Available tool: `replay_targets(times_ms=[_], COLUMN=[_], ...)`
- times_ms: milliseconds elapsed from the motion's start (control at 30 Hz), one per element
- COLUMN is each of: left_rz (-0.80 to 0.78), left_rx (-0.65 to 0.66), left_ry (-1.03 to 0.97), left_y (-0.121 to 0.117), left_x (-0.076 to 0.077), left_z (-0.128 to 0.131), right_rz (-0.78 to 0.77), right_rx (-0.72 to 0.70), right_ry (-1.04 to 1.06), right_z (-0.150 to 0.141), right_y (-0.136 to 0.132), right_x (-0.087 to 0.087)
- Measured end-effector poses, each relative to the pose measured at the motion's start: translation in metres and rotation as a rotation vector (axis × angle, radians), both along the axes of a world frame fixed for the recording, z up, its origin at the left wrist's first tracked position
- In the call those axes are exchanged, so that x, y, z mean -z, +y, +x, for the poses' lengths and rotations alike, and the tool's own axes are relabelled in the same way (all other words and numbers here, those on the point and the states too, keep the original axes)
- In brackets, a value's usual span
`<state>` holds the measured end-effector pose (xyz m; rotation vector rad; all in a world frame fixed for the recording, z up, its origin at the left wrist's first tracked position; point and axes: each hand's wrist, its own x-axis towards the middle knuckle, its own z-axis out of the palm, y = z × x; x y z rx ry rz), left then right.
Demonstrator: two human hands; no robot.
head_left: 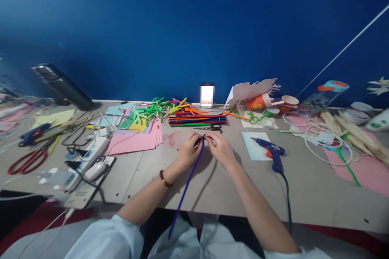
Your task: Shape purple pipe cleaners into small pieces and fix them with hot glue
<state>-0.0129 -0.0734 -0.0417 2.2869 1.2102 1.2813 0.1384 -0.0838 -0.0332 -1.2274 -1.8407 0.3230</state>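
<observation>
Purple, slender, fuzzy-looking pipe cleaner (187,186) slants past the front edge of the grey bench (225,196), its far end pinched in closed fingertips of left hand (191,148) and right hand (221,148). Bending seems under way; each further bend calls for steady pinching.

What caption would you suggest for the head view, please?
Left hand and right hand pinch a purple pipe cleaner over a worktable.

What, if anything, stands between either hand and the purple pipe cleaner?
Nothing visible: the left hand and right hand meet at the upper end of the purple pipe cleaner, fingers on it. The black scissors lie just beyond the hands, not between.
</observation>
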Motion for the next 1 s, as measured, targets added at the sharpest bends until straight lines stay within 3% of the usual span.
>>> replay_targets(times_ms=[1000], left_rz=[0.226], left_rx=[-0.036], left_ry=[0.064], left_y=[0.001], left_x=[0.01], left_z=[0.005], right_rz=[0.054], right_rx=[0.074], right_ry=[-0.116], right_z=[-0.007], right_y=[-0.004], right_x=[0.002])
